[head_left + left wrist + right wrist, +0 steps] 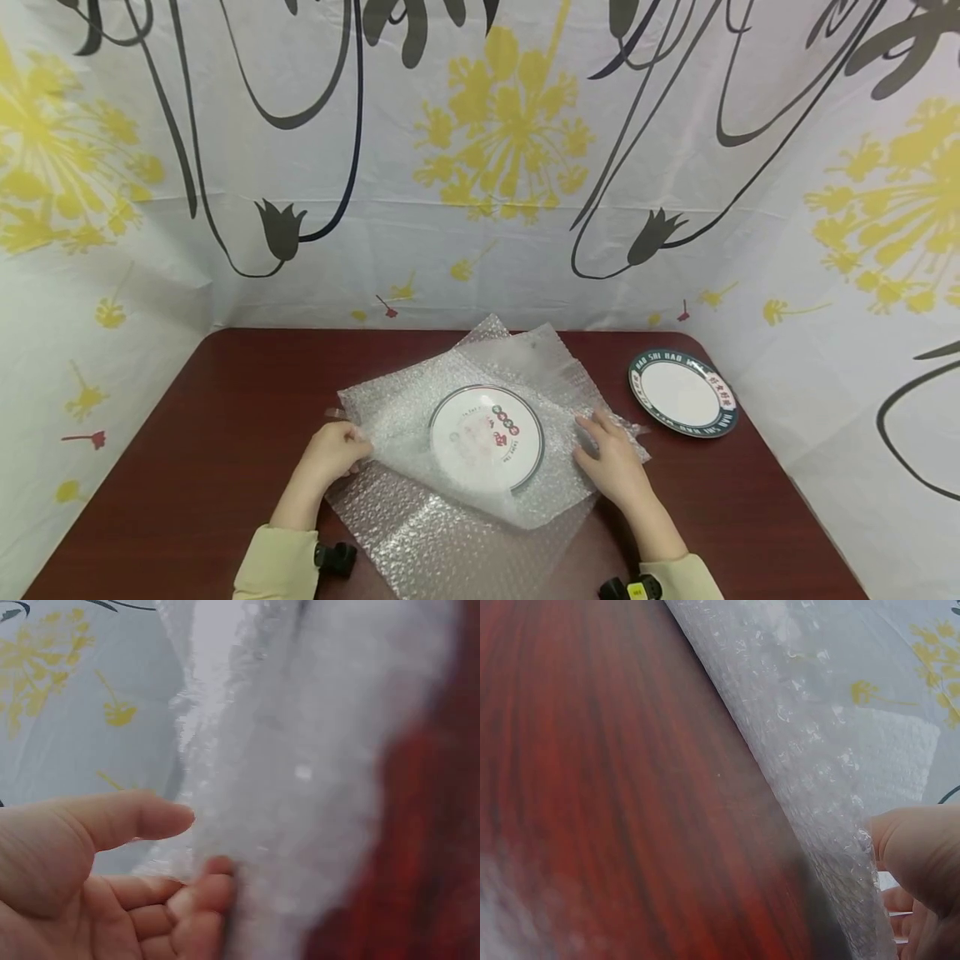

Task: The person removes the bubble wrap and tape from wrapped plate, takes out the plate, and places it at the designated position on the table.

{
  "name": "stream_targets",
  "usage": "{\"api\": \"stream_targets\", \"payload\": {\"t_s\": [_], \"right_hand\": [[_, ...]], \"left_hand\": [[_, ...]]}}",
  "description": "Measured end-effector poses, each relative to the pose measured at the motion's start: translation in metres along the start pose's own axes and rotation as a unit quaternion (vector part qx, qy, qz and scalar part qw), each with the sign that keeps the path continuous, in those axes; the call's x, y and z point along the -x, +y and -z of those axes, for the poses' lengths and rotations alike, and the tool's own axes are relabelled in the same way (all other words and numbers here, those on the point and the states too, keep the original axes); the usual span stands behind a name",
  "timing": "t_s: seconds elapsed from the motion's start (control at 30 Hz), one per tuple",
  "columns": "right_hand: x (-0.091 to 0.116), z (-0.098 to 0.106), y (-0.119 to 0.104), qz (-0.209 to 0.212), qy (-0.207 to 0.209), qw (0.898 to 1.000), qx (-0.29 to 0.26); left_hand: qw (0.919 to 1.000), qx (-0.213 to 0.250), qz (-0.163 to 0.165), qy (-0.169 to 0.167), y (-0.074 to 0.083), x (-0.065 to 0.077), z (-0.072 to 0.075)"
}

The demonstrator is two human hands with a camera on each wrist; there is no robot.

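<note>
A white plate [487,446] with red and dark printing and a thin dark rim lies in the middle of the bubble wrap [401,392]. A fold of the wrap covers its lower left part, which looks hazy. At the left edge my left hand [339,450] holds the wrap with curled fingers; the left wrist view shows the thumb and fingertips at the wrap's edge, the sheet [285,772] blurred. My right hand [611,461] rests at the right side of the wrap, fingers extended and thumb apart. In the right wrist view its thumb is beside the wrap's edge [802,750].
Under the upper fold, more bubble wrap [442,542] spreads toward the front of the dark red table [187,467]. A second plate [682,392] with a dark green lettered rim lies at the right. Patterned white cloth [480,258] hangs behind and along the sides.
</note>
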State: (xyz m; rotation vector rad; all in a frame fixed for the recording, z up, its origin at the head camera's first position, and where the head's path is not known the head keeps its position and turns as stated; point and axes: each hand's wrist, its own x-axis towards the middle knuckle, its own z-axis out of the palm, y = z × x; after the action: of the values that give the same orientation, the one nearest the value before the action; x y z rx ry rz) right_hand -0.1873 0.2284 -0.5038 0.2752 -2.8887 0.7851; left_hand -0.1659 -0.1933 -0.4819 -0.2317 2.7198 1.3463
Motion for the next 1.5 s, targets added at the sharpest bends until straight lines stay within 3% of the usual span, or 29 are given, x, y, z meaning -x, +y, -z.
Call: {"api": "stream_targets", "payload": {"t_s": [0.2, 0.37, 0.5, 0.6, 0.73, 0.87, 1.13, 1.33, 1.5], "right_hand": [[-0.001, -0.001, 0.0, -0.002, -0.002, 1.0, 0.008], [-0.001, 0.0, -0.001, -0.006, -0.007, 1.0, 0.014], [-0.001, -0.001, -0.001, -0.006, -0.011, 1.0, 0.014], [-0.001, -0.001, -0.001, -0.005, -0.011, 1.0, 0.011], [-0.001, -0.002, 0.001, -0.004, -0.012, 1.0, 0.01], [-0.001, -0.004, 0.002, -0.006, -0.012, 1.0, 0.011], [0.0, -0.004, 0.003, -0.003, -0.005, 1.0, 0.012], [0.0, -0.005, 0.002, 0.0, -0.004, 1.0, 0.013], [0.0, -0.005, 0.002, 0.002, -0.005, 1.0, 0.015]], "left_hand": [[0.9988, -0.047, -0.009, -0.012, 0.011, 0.011, 0.014], [0.9971, -0.071, -0.018, 0.02, 0.019, 0.015, 0.019], [0.9951, -0.048, -0.061, 0.061, 0.022, 0.013, 0.016], [0.992, -0.027, -0.104, 0.067, 0.021, 0.01, 0.012], [0.9879, -0.006, -0.151, 0.032, 0.016, 0.006, 0.007], [0.9852, 0.003, -0.171, -0.012, 0.012, 0.004, 0.001], [0.984, 0.008, -0.162, -0.074, 0.01, 0.003, -0.007], [0.9812, -0.003, -0.174, -0.083, 0.009, 0.004, -0.008], [0.9828, 0.007, -0.162, -0.089, 0.008, 0.004, -0.007]]}}
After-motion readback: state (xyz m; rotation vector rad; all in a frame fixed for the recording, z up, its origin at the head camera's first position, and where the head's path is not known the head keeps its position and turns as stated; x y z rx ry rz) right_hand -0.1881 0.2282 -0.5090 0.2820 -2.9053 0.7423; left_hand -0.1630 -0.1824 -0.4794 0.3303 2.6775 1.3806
